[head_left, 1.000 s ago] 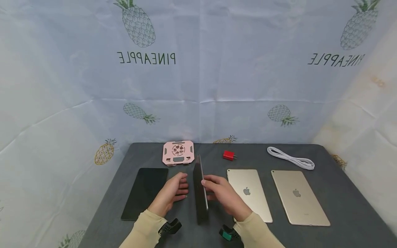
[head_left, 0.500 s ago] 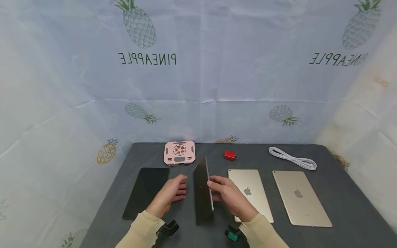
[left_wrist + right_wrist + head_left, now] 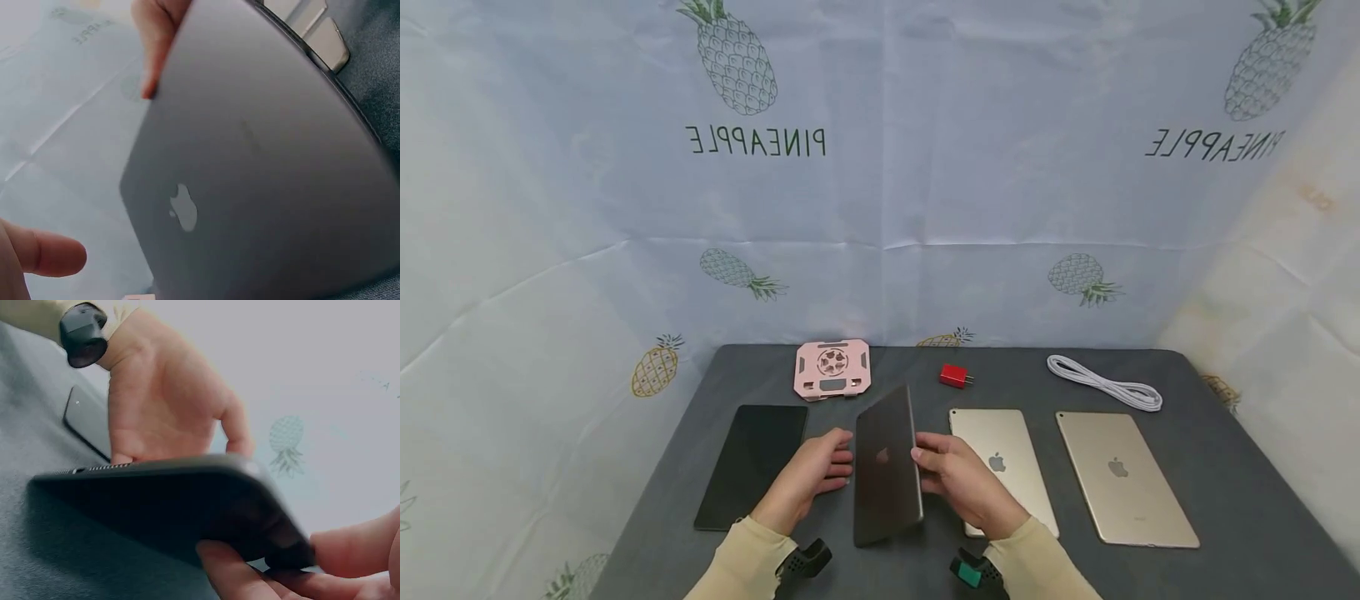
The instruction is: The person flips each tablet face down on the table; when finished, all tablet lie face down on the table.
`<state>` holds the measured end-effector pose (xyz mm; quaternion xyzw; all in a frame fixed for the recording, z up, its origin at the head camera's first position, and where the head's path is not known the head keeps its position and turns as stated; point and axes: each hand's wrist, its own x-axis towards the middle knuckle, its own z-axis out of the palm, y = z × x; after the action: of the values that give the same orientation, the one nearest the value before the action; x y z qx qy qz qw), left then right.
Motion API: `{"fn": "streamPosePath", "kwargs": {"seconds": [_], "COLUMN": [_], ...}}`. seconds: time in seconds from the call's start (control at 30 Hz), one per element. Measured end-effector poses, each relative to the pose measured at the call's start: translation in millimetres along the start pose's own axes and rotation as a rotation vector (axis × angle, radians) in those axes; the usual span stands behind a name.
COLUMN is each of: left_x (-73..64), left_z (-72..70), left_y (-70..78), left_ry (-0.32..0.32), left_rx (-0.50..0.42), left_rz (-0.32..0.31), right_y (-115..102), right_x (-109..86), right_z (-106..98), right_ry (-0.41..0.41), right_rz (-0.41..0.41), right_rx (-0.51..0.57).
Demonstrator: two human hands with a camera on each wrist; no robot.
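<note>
A dark grey tablet (image 3: 883,475) stands tilted on edge in mid-table, its back with the apple logo turned up and to the left. Thumb and fingers of my right hand (image 3: 962,482) pinch its right edge. In the right wrist view the black screen side (image 3: 137,509) faces down toward the table, with fingertips (image 3: 219,562) against it. My left hand (image 3: 811,477) is beside the tablet's left edge, fingers loosely extended and holding nothing. The left wrist view shows the tablet's back (image 3: 269,162) large, the left thumb (image 3: 56,253) apart from it.
A black tablet (image 3: 752,462) lies flat at left. Two gold tablets, one nearer (image 3: 1003,467) and one farther right (image 3: 1123,479), lie at right. Behind are a pink stand (image 3: 832,369), a red charger plug (image 3: 953,376) and a coiled white cable (image 3: 1105,383).
The dark grey tablet has turned from nearly upright, its top edge leaning rightward and its back showing more. My right hand moved right with it; the left hand has barely shifted.
</note>
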<state>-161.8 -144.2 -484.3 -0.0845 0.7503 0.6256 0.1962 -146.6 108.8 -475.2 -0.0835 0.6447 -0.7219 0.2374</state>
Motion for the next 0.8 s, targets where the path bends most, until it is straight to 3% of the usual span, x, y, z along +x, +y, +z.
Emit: {"fn": "streamPosePath", "kwargs": {"seconds": [0.1,0.2,0.5,0.8], "left_x": [0.0,-1.2,-4.6,-6.6], "left_z": [-0.8,-1.7,-2.5,-1.9], "left_y": [-2.6,-3.2,-1.2,-0.7], "left_ry": [0.005,0.022,0.047,0.056], "left_rx": [0.000,0.001,0.028,0.044], "left_rz": [0.015,0.023,0.022,0.032], "right_y": [4.5,7.1,10.4,8.9], "right_x": [1.0,1.7,3.3,1.3], "right_z": [-0.1,1.2,3.2,1.7], "right_ry": [-0.003,0.047,0.383,0.407], "right_rz": [0.003,0.005,0.036,0.073], "right_rx": [-0.002,-0.049,-0.373,-0.354]}}
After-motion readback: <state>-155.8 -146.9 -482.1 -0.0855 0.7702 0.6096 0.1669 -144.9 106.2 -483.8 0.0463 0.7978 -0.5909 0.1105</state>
